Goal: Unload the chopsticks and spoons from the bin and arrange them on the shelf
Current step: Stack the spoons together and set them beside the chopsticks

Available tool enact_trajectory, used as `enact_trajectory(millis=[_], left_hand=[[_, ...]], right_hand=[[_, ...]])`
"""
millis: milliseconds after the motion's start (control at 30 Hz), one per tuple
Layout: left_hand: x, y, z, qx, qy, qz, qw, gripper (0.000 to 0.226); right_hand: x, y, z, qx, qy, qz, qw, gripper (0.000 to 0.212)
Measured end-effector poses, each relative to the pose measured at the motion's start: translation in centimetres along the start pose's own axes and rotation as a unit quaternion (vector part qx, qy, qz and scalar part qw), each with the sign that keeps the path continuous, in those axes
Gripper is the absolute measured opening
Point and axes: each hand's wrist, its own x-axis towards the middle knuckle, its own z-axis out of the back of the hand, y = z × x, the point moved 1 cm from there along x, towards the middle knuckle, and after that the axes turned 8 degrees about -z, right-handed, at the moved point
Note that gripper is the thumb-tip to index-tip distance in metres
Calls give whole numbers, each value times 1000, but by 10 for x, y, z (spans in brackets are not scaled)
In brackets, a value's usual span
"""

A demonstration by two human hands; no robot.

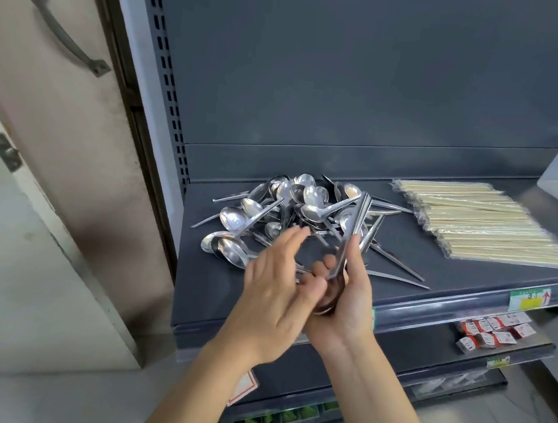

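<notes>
Stacking going on: right hand point(347, 301) gripping nested spoon bundle point(352, 231), fingers curling round bowls, handles pointing 12 o'clock. Left hand point(275, 280) hovering at 9 o'clock, fingers straight, empty. Shiny spoon pile point(270, 210) lying tangled on shelf point(453, 274) at 12 o'clock. Next, probably: picking another spoon, nesting it squarely.

Glossy metal spoons point(292, 205), matt shelf point(436, 272)

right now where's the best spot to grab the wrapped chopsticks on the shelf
Take the wrapped chopsticks across their middle, coming from the shelf's front edge. They lie flat, side by side, running left to right, so a mid-span grip should keep them level; the ends are only loose wrapper.
</notes>
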Motion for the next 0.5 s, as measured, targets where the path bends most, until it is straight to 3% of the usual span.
enact_trajectory(millis=[100,133,267,400,500], left_hand=[[6,23,26,150,-166,62,973,42],[8,33,35,198,-182,105,957,39],[14,69,56,163,-79,311,933,40],[14,79,54,66,-77,310,945,16],[15,79,50,6,-66,308,949,12]], right_hand=[[2,-6,5,-9,-6,-11,1000,42],[2,-8,7,-5,-3,-14,1000,42],[1,-14,8,5,4,-17,1000,40],[-1,-18,6,-8,-2,-21,1000,40],[-1,-18,8,-9,-10,-23,1000,41]])
